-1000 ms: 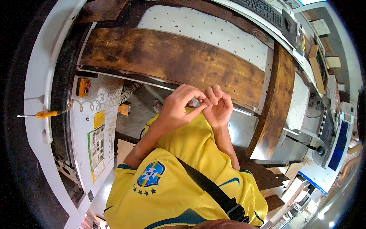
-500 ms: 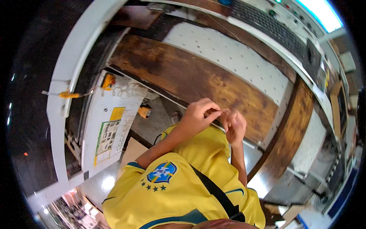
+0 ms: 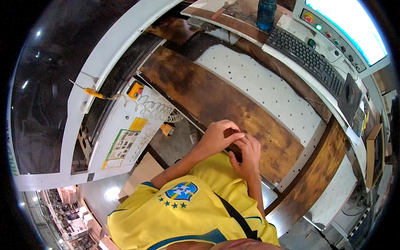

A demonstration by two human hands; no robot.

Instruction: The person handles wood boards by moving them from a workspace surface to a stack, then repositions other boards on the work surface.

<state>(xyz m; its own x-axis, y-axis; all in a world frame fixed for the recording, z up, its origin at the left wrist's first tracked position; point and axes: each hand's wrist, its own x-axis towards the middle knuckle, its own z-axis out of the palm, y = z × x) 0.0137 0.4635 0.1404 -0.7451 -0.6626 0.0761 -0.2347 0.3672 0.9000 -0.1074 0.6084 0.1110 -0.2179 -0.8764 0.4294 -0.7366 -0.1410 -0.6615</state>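
Observation:
My left hand (image 3: pixel 217 137) and my right hand (image 3: pixel 248 155) meet in front of my body, over the near edge of a brown wood-grain board (image 3: pixel 216 99). The left one is curled, its thumb and fingertips drawn together against the bent fingers of the right. Whatever is between the fingertips, if anything, is too small or hidden to make out. The right thumb hangs a little lower, apart from the fingertips. Behind the hands the board lies flat on a white perforated table (image 3: pixel 250 68).
A second wood-grain board (image 3: pixel 312 171) lies at the right. Beyond are a black keyboard (image 3: pixel 306 62), a mouse pad (image 3: pixel 350 96), a blue bottle (image 3: pixel 266 16) and a lit screen (image 3: pixel 354 25) with buttons. On the left stands a white machine panel (image 3: pixel 125 129) with a coiled hose (image 3: pixel 156 109).
The view has shifted, so the bottle and screen buttons now show. My hands stay together at the fingertips; the right hand has turned and its fingers have moved closer over the left's.

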